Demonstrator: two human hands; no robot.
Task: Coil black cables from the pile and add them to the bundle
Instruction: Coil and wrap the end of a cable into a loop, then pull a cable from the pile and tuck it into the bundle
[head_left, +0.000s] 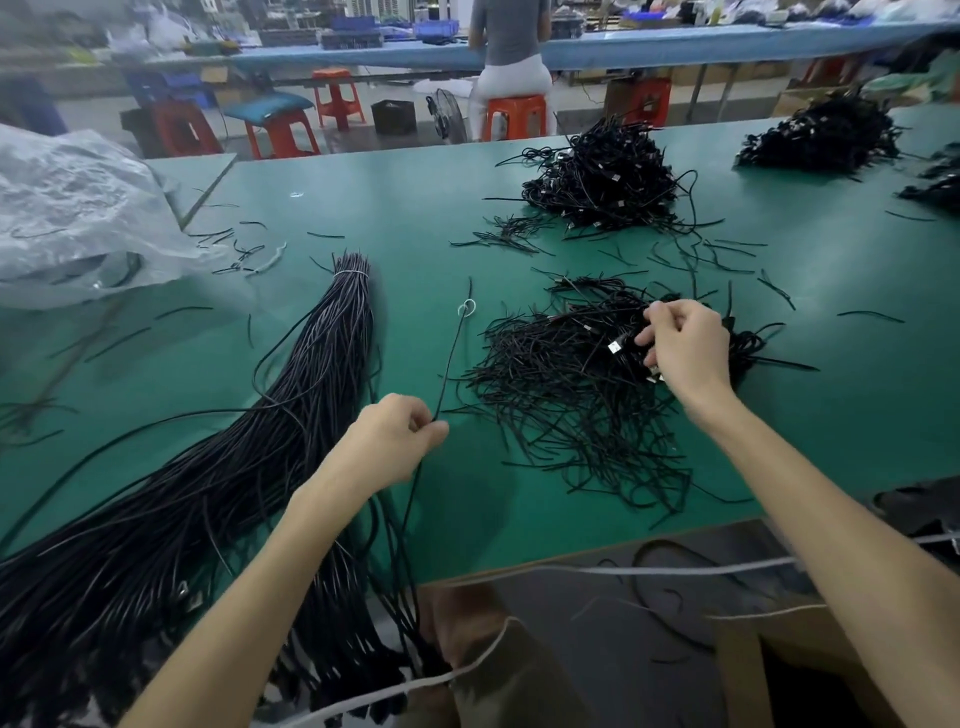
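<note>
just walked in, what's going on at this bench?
One person works bare-handed at a green table. The left hand pinches a single black cable that trails off the near edge. The right hand grips a cable end with a silver plug, over the loose pile. The tied bundle lies to the left.
</note>
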